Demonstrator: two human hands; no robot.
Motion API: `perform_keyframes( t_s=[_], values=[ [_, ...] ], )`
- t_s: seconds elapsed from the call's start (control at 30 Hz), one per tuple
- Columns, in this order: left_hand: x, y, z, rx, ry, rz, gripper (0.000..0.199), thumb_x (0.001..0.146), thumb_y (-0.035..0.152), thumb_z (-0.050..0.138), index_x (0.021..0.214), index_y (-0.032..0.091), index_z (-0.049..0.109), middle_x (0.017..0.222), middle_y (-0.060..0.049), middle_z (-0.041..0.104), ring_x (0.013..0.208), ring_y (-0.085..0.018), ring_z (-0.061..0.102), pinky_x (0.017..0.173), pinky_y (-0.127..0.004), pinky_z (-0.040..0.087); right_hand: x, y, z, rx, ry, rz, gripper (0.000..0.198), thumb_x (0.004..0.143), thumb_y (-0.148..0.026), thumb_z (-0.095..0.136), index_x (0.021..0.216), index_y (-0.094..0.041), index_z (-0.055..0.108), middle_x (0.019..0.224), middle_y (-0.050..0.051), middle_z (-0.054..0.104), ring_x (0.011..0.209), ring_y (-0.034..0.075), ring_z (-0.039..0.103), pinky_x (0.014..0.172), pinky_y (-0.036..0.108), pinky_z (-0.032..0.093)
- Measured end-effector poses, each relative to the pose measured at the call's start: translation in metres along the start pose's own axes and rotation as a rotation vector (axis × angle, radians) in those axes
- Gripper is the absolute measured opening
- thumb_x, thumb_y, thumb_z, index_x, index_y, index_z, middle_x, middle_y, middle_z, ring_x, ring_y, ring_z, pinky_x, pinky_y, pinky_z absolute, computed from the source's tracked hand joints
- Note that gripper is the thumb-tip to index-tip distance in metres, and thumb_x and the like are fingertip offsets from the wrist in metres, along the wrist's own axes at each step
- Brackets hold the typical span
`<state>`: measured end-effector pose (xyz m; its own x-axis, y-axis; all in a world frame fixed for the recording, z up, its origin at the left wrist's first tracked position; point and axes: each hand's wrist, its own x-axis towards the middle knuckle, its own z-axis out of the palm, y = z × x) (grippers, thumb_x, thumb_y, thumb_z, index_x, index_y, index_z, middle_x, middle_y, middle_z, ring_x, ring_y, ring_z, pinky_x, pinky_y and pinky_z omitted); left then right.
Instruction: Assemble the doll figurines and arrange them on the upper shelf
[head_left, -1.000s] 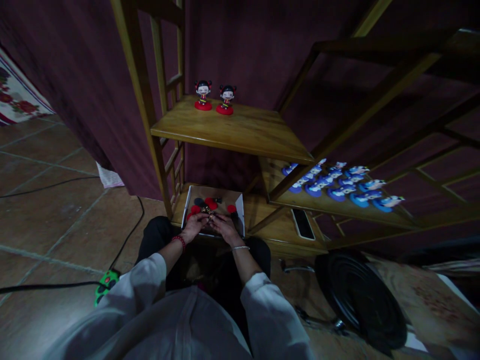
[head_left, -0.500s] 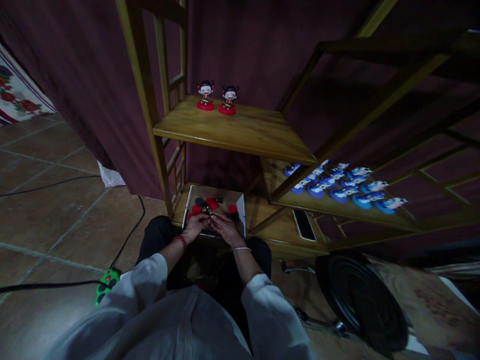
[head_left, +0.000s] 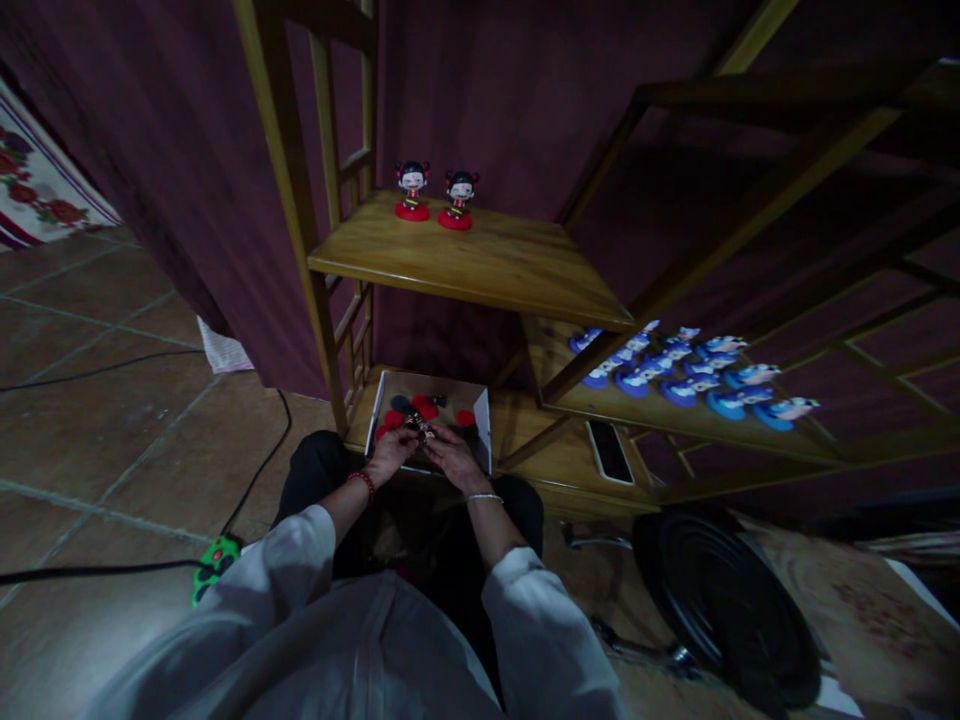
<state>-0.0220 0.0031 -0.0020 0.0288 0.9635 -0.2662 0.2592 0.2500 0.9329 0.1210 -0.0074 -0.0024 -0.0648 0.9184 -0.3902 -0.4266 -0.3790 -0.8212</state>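
My left hand [head_left: 393,452] and my right hand [head_left: 451,454] meet over the near side of a shallow white box [head_left: 489,440]. Between their closed fingertips is a small figurine [head_left: 425,433], dark with pale patches; the fingers cover much of it. Round red bases [head_left: 424,406] and dark pieces [head_left: 401,404] lie in the box. On the wooden shelf above stand two figurines with black hair buns, a left one [head_left: 412,188] and a right one [head_left: 458,197], each on a red round base.
Several blue-and-white figurines [head_left: 679,372] fill the lower right shelf [head_left: 570,398]. A phone [head_left: 610,451] lies on the bottom board. To the right is a black round seat [head_left: 739,600]. A green power strip [head_left: 217,568] with a black cable is on the tiled floor at left.
The fingertips have shifted slightly around the figurine, and more of its pale part shows between them. Otherwise the hands stay in the same place over the box.
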Motion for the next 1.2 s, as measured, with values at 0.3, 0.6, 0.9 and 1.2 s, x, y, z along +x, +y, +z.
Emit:
perform_keyframes(
  t_s=[0.3, 0.6, 0.9, 1.2],
  values=[
    [-0.009, 0.013, -0.005, 0.408, 0.145, 0.026, 0.02, 0.075, 0.01, 0.055, 0.088, 0.016, 0.069, 0.108, -0.011, 0.06, 0.1, -0.022, 0.058, 0.092, -0.031, 0.041, 0.001, 0.0, 0.002, -0.026, 0.087, 0.024, 0.04, 0.046, -0.021, 0.08, 0.085, -0.019, 0.068, 0.078, 0.0, 0.069, 0.071, 0.013, 0.063, 0.074, 0.03, 0.05],
    [-0.01, 0.022, -0.013, 0.774, 0.035, -0.089, 0.035, 0.085, 0.031, 0.053, 0.115, 0.013, 0.052, 0.117, -0.011, 0.053, 0.1, -0.021, 0.055, 0.083, -0.042, 0.048, 0.002, -0.001, 0.003, -0.02, 0.108, 0.06, 0.037, 0.047, -0.015, 0.079, 0.081, -0.02, 0.068, 0.07, -0.002, 0.067, 0.067, 0.012, 0.063, 0.072, 0.029, 0.05],
    [-0.009, 0.028, -0.009, 0.956, 0.031, -0.094, 0.035, 0.085, 0.032, 0.052, 0.116, 0.015, 0.051, 0.116, -0.009, 0.054, 0.098, -0.02, 0.056, 0.082, -0.041, 0.049, 0.001, -0.002, 0.002, -0.011, 0.107, 0.061, 0.038, 0.047, -0.013, 0.079, 0.082, -0.019, 0.066, 0.071, -0.001, 0.068, 0.067, 0.013, 0.065, 0.07, 0.029, 0.052],
    [-0.009, 0.031, -0.011, 1.045, 0.019, -0.085, 0.032, 0.086, 0.028, 0.052, 0.114, 0.013, 0.052, 0.119, -0.012, 0.052, 0.099, -0.021, 0.056, 0.081, -0.04, 0.049, 0.002, -0.001, 0.003, -0.004, 0.11, 0.06, 0.038, 0.047, -0.014, 0.079, 0.082, -0.019, 0.066, 0.068, -0.002, 0.067, 0.064, 0.011, 0.064, 0.069, 0.028, 0.051]
  ],
)
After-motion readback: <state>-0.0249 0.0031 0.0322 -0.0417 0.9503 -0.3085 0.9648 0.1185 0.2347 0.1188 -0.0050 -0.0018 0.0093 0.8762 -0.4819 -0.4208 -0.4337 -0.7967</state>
